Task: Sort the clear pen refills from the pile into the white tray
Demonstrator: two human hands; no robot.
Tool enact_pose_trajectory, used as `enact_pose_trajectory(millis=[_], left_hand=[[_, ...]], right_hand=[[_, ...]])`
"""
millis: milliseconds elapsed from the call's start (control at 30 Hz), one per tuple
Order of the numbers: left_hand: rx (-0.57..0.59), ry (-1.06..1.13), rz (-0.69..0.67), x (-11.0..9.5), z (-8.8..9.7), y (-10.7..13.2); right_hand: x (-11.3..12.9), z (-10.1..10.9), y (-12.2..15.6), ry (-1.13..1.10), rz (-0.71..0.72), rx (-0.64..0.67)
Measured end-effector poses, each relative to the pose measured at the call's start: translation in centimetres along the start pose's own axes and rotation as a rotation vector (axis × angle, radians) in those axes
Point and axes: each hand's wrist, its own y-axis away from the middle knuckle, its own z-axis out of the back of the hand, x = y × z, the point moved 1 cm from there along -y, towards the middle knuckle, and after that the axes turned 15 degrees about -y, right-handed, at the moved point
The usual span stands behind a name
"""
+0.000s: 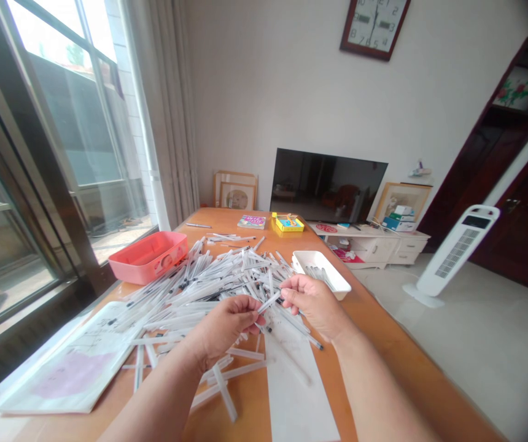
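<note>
My left hand [232, 322] is closed in a pinch on the lower end of a translucent pen barrel [270, 301]. The other end of the barrel is between the thumb and fingers of my right hand [312, 304], so it slants across the gap between them. Beneath and beyond both hands lies a wide heap of loose pen parts [218, 276], mostly clear tubes with some dark tips. A white tray [343, 286] holding some slim pen pieces stands just past my right hand. Under the heap's near right side is a white paper strip [298, 393].
A red plastic basket [148, 273] stands at the left edge of the wooden table [384, 356]. An open booklet [66, 374] lies at the near left. A yellow box [290, 225] and a colourful booklet [252, 222] are at the far end. A white tower fan [457, 252] stands on the right.
</note>
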Motion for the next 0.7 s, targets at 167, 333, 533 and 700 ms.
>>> enact_pose_trajectory(millis=[167,333,533,700], left_hand=[[-0.007,-0.040,-0.029,0.21,-0.09,-0.18],[-0.049,-0.102,-0.067,0.15,-0.40,-0.16],[-0.031,-0.143,-0.069,-0.12,-0.36,-0.08],[-0.014,-0.113,-0.063,-0.06,-0.11,-0.10]], right_hand=[[-0.17,0.37,0.12,0.000,-0.059,0.022],[-0.38,-0.04,0.08,0.122,-0.023,-0.032],[-0.52,-0.20,-0.12,0.265,0.111,-0.069],[-0.79,0.09,-0.17,0.124,0.081,-0.045]])
